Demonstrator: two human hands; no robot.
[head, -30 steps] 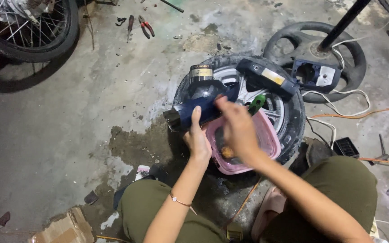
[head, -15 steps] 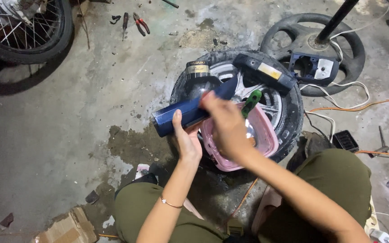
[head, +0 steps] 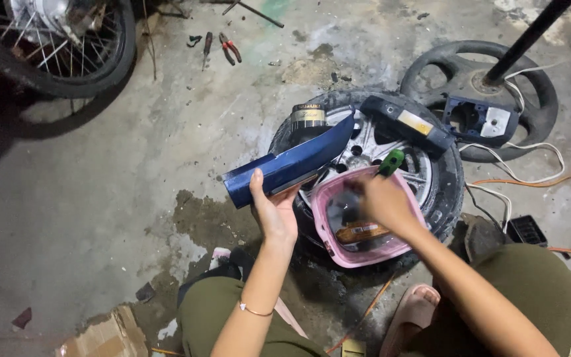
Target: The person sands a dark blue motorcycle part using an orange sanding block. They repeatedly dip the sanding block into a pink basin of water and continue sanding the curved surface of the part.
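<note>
My left hand (head: pixel 273 210) grips a long blue plastic panel (head: pixel 292 162) from below and holds it tilted over the left edge of a small wheel with a silver rim (head: pixel 424 170). My right hand (head: pixel 383 200) reaches down into a pink plastic tub (head: pixel 330 243) resting on that wheel, fingers curled and blurred; what it touches I cannot tell. A green-handled tool (head: pixel 391 161) stands by the tub's far rim. A black can with a gold band (head: pixel 308 118) and a dark blue part with a yellow label (head: pixel 410 123) also lie on the wheel.
A second black wheel (head: pixel 482 73) with a dark blue housing (head: pixel 478 120) and a black pole lies at the back right, with white and orange cables beside it. A spoked wheel (head: pixel 54 46) is at top left. Pliers and a screwdriver (head: pixel 219 47) lie on the stained concrete floor.
My left hand has swung the blue panel out to the left and lower. My right hand has let go of it and dropped into the pink tub.
</note>
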